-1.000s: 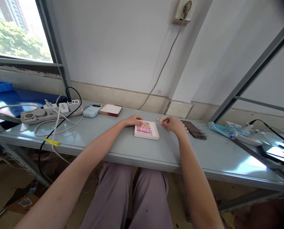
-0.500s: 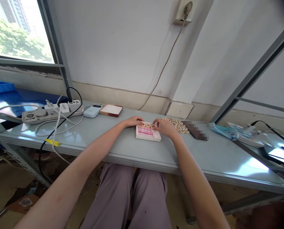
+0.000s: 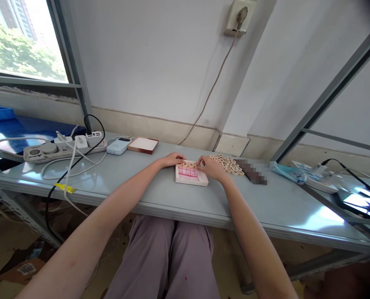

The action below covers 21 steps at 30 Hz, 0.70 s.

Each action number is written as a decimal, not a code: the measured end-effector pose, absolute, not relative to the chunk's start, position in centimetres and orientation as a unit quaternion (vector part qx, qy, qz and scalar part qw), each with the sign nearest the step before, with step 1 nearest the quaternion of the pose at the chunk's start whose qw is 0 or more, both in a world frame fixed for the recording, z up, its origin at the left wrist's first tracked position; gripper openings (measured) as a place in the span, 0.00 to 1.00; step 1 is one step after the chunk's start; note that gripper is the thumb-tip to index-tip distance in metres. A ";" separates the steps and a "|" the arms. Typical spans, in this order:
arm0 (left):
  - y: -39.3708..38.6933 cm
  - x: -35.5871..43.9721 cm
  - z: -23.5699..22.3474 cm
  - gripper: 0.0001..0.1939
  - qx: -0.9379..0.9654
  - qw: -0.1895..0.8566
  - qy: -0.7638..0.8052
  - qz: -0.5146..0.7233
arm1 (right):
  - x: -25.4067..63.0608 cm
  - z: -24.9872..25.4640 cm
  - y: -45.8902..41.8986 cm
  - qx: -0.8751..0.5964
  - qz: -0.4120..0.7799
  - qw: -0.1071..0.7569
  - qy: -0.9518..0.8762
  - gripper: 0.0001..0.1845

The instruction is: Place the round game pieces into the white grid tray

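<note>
A small white square board (image 3: 191,176) with a pink grid lies on the grey table (image 3: 147,187). Several pale wooden tiles stand along its far row. My left hand (image 3: 171,159) rests curled against the board's far left corner. My right hand (image 3: 210,167) is at the board's far right edge, fingers pinched over the tile row; what they hold is too small to make out. A heap of loose wooden tiles (image 3: 227,162) lies just right of my right hand.
A power strip (image 3: 57,147) with plugs and cables sits at the far left, beside a pale blue device (image 3: 118,145) and a red-edged flat box (image 3: 143,145). A dark phone (image 3: 251,171) lies right of the tiles. A metal rack post (image 3: 315,108) and clutter stand at right.
My right hand moved left from the tile heap to the board's far right edge. The left hand has stayed at the board's corner.
</note>
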<state>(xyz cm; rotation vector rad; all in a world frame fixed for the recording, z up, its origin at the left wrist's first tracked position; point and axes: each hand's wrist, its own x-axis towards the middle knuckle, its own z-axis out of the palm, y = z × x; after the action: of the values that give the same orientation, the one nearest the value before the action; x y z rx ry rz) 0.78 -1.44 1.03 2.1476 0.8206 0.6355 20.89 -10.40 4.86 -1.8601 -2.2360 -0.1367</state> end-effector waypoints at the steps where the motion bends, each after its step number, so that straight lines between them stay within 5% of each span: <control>1: -1.4 0.8 0.9 0.18 0.835 0.368 0.322 0.251 | 21.3 5.0 -10.4 -0.648 -0.052 0.125 -0.750 0.10; 5: -1.2 0.7 0.7 0.17 0.828 0.345 0.351 0.268 | 23.5 5.5 -10.3 -0.753 -0.130 0.107 -0.636 0.13; 10: -1.3 0.3 0.9 0.18 0.827 0.327 0.367 0.275 | 24.9 5.1 -10.1 -0.820 -0.055 0.008 -0.569 0.14; 21: -0.2 -1.1 1.0 0.22 0.835 0.251 0.407 0.270 | 25.3 5.7 -10.3 -0.787 -0.009 0.141 -0.601 0.11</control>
<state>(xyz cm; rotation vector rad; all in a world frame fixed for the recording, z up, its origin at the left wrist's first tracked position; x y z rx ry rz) -1.13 -0.24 1.03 2.2732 1.1081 0.7359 25.32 -10.31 5.72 -2.2713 -1.7363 -0.0247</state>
